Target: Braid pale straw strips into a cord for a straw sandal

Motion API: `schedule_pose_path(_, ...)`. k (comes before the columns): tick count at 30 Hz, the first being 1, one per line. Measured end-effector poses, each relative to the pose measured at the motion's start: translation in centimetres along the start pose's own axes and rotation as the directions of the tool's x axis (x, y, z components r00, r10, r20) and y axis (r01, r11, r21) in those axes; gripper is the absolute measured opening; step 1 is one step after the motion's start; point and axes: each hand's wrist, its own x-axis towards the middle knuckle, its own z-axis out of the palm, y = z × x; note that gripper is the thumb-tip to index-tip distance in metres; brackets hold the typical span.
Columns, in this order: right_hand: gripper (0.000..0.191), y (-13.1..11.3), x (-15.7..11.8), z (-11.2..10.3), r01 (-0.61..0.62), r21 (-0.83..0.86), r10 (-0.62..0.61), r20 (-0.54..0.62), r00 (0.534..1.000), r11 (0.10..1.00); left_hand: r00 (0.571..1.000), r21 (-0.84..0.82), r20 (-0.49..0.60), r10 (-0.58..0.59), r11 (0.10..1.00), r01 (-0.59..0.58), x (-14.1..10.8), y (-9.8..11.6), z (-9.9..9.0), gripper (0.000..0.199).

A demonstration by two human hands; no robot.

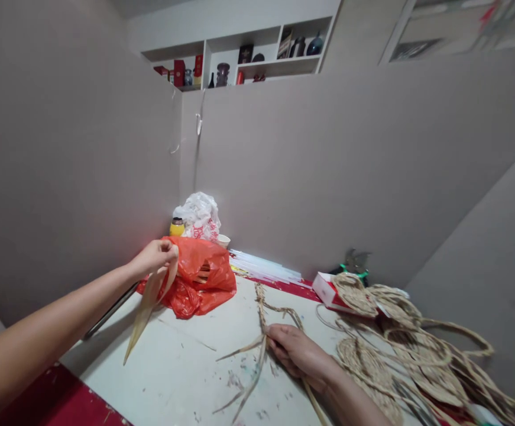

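Observation:
My left hand (162, 257) is raised beside the red plastic bag (213, 281), its fingers closed on a wide pale fibre strip (144, 313) that loops and hangs down. Pinched in my right hand (290, 349) is the lower end of a braided straw cord (260, 305) lying on the white board. Several loose strands fan out below and left of those fingertips. Another twisted strand runs from the braid over to the right, above the hand.
Coiled straw braids (363, 367) and a small white-and-red box (326, 290) lie on the right. Green-handled pliers (357, 266) stand behind. At the back are white strips (266, 269), a white plastic bag (199, 213), a yellow jar (177, 228) and a cup (223, 241).

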Motion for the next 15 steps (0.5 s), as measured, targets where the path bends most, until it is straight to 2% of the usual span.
schedule_pose_path(2,0.031,-0.3,-0.2,-0.1,-0.009,0.048,0.008,0.014,1.000,0.999,0.990,-0.314,0.139,0.015,0.949,0.030,-1.1,1.5,0.6,0.022)
schedule_pose_path(5,0.029,-0.6,-0.3,-0.3,-0.023,0.094,0.018,0.050,0.999,0.995,0.941,-0.538,0.337,0.011,0.823,0.183,-3.1,3.8,3.1,0.027)
schedule_pose_path(8,0.030,-0.8,-0.4,-0.5,-0.040,0.128,0.032,0.067,0.997,0.991,0.865,-0.570,0.501,-0.003,0.751,0.333,-4.9,5.5,7.0,0.030)
schedule_pose_path(11,0.031,-0.8,-0.4,-0.7,-0.046,0.163,0.035,0.071,0.997,0.986,0.794,-0.566,0.607,0.013,0.709,0.421,-5.6,6.3,11.1,0.027)
schedule_pose_path(12,0.031,-0.8,-0.4,-0.8,-0.048,0.174,0.035,0.078,0.996,0.983,0.795,-0.565,0.607,0.020,0.714,0.413,-5.5,6.3,12.4,0.023)
schedule_pose_path(15,0.030,-0.8,-0.3,-1.0,-0.063,0.208,0.042,0.105,0.994,0.976,0.839,-0.531,0.544,0.015,0.780,0.330,-5.0,5.8,15.5,0.013)
